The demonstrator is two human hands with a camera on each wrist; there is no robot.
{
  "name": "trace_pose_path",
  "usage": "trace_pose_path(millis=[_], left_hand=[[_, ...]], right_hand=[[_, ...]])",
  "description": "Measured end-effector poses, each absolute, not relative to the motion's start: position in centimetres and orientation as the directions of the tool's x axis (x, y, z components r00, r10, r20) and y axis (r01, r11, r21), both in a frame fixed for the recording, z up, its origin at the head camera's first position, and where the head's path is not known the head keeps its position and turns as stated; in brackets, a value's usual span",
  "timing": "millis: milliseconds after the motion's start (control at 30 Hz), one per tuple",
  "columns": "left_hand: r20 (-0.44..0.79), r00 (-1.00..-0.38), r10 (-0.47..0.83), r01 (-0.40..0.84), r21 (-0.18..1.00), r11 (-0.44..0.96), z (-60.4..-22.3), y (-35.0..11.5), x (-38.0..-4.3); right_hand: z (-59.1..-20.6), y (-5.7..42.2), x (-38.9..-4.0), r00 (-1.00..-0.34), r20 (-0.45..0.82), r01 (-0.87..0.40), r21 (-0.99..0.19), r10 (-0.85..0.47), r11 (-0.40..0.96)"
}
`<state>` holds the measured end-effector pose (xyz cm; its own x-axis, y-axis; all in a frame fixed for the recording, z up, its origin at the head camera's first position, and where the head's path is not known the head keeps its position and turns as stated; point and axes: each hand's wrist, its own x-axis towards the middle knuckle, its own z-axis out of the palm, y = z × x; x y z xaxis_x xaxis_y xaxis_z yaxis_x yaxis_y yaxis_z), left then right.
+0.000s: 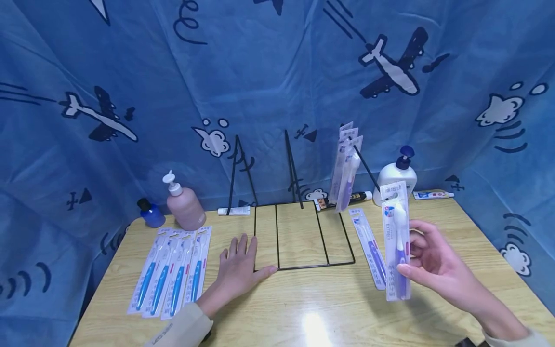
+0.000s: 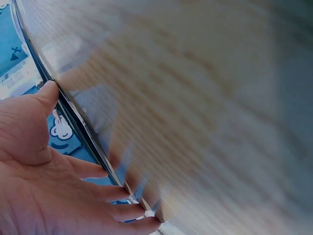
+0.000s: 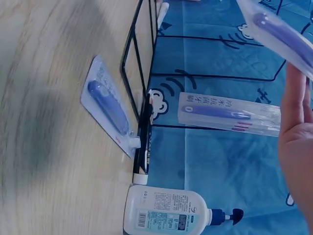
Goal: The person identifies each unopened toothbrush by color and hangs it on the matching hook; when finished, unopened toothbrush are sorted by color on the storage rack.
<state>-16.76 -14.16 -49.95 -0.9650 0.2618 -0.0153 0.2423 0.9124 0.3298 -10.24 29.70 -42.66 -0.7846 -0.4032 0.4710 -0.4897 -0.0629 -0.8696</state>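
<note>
Purple held toothbrush [image 1: 401, 248], near upright, head [image 1: 400, 219] uppermost

Raised flat pack of clear plastic and white card, purple toothbrush inside [image 1: 396, 246]: 康倍佳 at top; Latin line starting EXT, rest unclear; 纳米抗菌牙刷 toward foot. Hanging white-and-purple plastic toothbrush pack [image 3: 227, 115]: 牙刷 legible, sideways. White plastic bottle with dark-blue pump [image 3: 166, 210]: barcode; small print illegible. Slim black tube [image 1: 359, 197]: lettering blurred.
</note>
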Motion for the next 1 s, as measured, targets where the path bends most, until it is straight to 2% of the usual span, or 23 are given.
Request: trace_pose_path(millis=[333,500,600,767,1000], left_hand=[[-0.005,-0.963,0.269,0.253,0.327,0.911,-50.1,-14.1,-17.0],[-0.013,-0.964,0.267,0.248,0.329,0.911,-50.0,-14.0,-17.0],[-0.015,-0.963,0.267,0.247,0.334,0.910,-50.0,-14.0,-17.0],[-0.009,-0.964,0.266,0.248,0.332,0.910,-49.9,-14.1,-17.0],[-0.025,-0.964,0.265,0.242,0.333,0.911,-50.0,-14.2,-16.9]], right_hand=[[-43.1,28.3,-12.2,-0.819,0.452,-0.490,-0.871,-0.352,0.023],[-43.2,27.5,-13.8,-0.846,0.413,-0.476,-0.870,-0.338,0.128],[-43.3,27.1,-15.0,-0.849,0.411,-0.484,-0.857,-0.332,0.178],[-43.3,26.6,-17.6,-0.858,0.406,-0.475,-0.860,-0.313,0.187],[-43.8,25.9,-21.4,-0.907,0.365,-0.412,-0.876,-0.211,0.253]])
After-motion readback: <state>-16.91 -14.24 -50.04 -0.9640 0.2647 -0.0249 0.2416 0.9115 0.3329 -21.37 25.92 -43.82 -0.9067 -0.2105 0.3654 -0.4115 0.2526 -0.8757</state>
